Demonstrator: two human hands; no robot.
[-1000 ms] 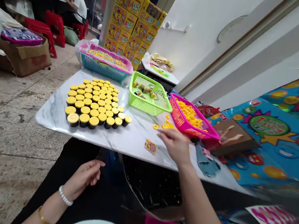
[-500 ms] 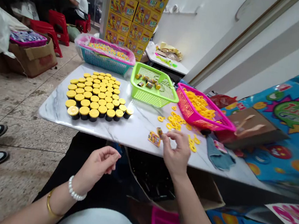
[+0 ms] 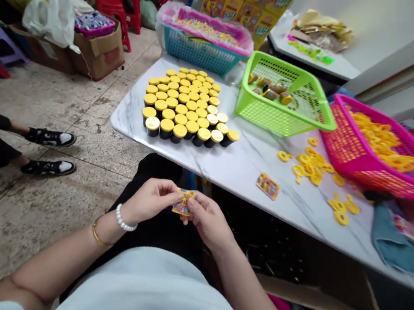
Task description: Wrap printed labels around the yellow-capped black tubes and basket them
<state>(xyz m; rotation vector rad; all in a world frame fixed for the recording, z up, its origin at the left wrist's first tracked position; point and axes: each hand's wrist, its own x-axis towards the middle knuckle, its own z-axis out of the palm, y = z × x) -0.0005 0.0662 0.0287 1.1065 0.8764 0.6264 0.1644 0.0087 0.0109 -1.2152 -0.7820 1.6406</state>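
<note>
Between my two hands, above my lap, is a small printed yellow label (image 3: 183,203). My left hand (image 3: 153,199) pinches its left side between thumb and fingers. The thumb and fingers of my right hand (image 3: 208,220) are closed on its right side. A similar printed label stack (image 3: 267,185) lies near the table's front edge; how many pieces it holds I cannot tell. Loose yellow plastic rings with tabs (image 3: 310,164) are scattered to its right. Several black tubs with yellow lids (image 3: 182,106) stand packed together upright on the left of the table.
A green basket (image 3: 283,122) holds several small labelled tubs. Beside it are a pink basket (image 3: 358,165) of yellow rings and a teal basket (image 3: 201,52) of colourful small pieces. A blue cloth (image 3: 396,238) lies at right. Another person's shoes (image 3: 48,167) are on the floor at left.
My right hand has come from the table by the label stack to my lap, bringing a label. My left hand has closed on that label too. The view has turned downward and left.
</note>
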